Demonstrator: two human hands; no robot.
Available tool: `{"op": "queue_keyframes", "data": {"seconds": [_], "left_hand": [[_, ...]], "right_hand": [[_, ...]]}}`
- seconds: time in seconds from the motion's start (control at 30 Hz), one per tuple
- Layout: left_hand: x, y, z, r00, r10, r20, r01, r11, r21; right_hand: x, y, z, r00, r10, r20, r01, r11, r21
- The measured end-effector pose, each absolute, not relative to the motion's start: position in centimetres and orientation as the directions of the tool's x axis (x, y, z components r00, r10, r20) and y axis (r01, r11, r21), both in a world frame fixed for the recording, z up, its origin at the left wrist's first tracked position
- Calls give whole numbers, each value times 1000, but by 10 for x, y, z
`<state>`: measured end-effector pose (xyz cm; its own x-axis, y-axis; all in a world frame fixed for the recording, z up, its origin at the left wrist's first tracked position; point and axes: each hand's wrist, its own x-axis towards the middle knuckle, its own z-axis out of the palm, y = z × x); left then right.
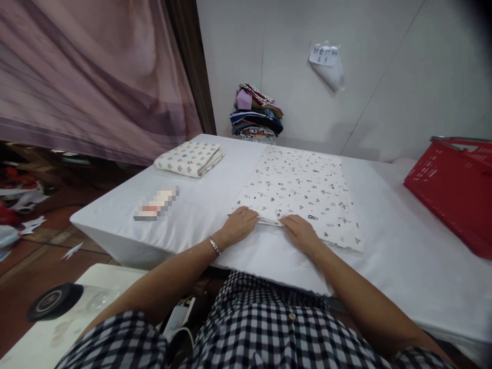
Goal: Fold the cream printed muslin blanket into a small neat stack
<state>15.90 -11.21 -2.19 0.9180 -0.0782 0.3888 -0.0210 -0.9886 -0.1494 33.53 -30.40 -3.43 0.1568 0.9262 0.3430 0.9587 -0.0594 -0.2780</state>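
Observation:
A white cloth (300, 184) with small printed plants and figures lies in a long folded panel on the white-covered table (384, 205). At its near edge, my left hand (239, 225) grips the left corner, fingers on top and thumb hidden. My right hand (302, 233) pinches the same edge a short way to the right. Between the hands the folded layers of the edge show slightly raised. The cloth's right near corner lies flat beyond my right forearm.
A folded patterned cloth (189, 159) lies at the table's left, with a blurred flat item (157, 203) nearer me. A red basket (457, 189) stands at the right. Folded fabrics (257, 115) are stacked by the wall. A round black object (56, 301) sits on a low white surface.

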Motion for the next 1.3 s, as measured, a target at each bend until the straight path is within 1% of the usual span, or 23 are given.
{"op": "queue_keyframes", "data": {"seconds": [0.13, 0.3, 0.43, 0.6, 0.7, 0.8, 0.9, 1.0, 1.07, 1.13, 1.23, 1.3], "left_hand": [[159, -113, -24, 914, -57, 401, -11, -993, -115], [160, -116, -22, 908, -26, 417, 44, -987, -156], [162, -118, -24, 922, -32, 386, 30, -988, -154], [163, -118, -24, 939, 0, 345, 26, -997, -71], [164, -116, -20, 942, 35, 334, 32, -999, 16], [166, -113, -17, 940, 56, 337, 25, -995, 96], [169, -112, -16, 938, 64, 342, 20, -991, 132], [169, -113, -14, 936, 89, 339, 43, -989, 140], [168, -114, -14, 935, 128, 330, 84, -986, 144], [165, -113, -16, 933, 160, 321, 121, -983, 141], [153, -101, -22, 918, 205, 339, 164, -976, 146], [142, -89, -26, 893, 250, 374, 194, -964, 183]], "right_hand": [[334, -305, -32, 160, 935, 317, 967, -84, -240], [331, -304, -31, 149, 953, 264, 975, -96, -202], [329, -303, -32, 136, 962, 236, 982, -100, -159], [325, -303, -29, 123, 967, 223, 987, -96, -131], [324, -298, -25, 109, 974, 198, 993, -100, -54], [321, -286, -23, 101, 974, 202, 994, -106, 9], [313, -268, -22, 94, 972, 216, 994, -102, 26], [302, -252, -23, 77, 976, 202, 995, -88, 45], [298, -245, -23, 77, 981, 181, 995, -87, 47], [297, -243, -23, 94, 982, 165, 995, -98, 19], [302, -245, -22, 117, 979, 168, 992, -107, -68], [305, -247, -21, 123, 977, 174, 987, -102, -122]]}}
